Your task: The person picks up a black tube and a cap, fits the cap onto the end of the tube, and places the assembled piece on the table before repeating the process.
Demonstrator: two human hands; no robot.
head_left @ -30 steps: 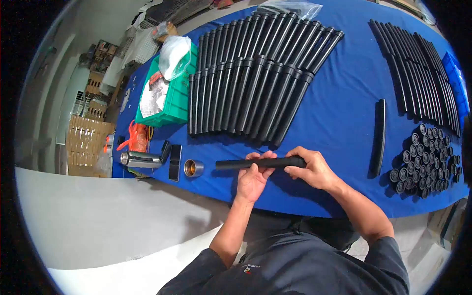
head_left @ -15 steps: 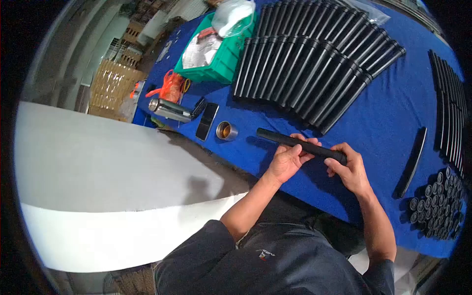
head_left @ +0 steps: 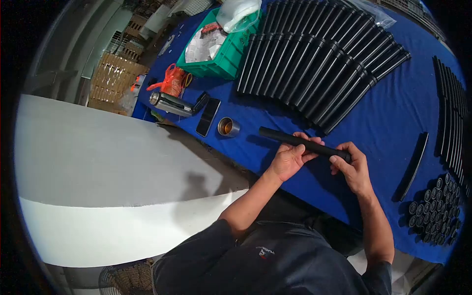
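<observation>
A black tube (head_left: 282, 136) is held up over the blue cloth, slanting from upper left to lower right. My left hand (head_left: 291, 158) grips it around the middle, thumb on top and fingers beneath. At its right end, a wider collar sits within the fingers of my right hand (head_left: 353, 167); part of that end is hidden by them. Beyond the hands, many similar black tubes (head_left: 314, 69) lie side by side in two fanned rows. One thin black strip (head_left: 414, 164) lies alone to the right of my right hand.
Small round black caps (head_left: 436, 209) cluster at the right, below a stack of thin black strips (head_left: 450, 115). On the left are a metal cup (head_left: 228, 127), a phone (head_left: 208, 117), a steel flask (head_left: 171, 103), an orange bag (head_left: 172, 81) and a green crate (head_left: 209, 69). The blue cloth (head_left: 388, 113) covers the table.
The view has shifted slightly. Both hands still hold the tube in nearly the same pose, and my right thumb and fingers have moved a little at the collar end.
</observation>
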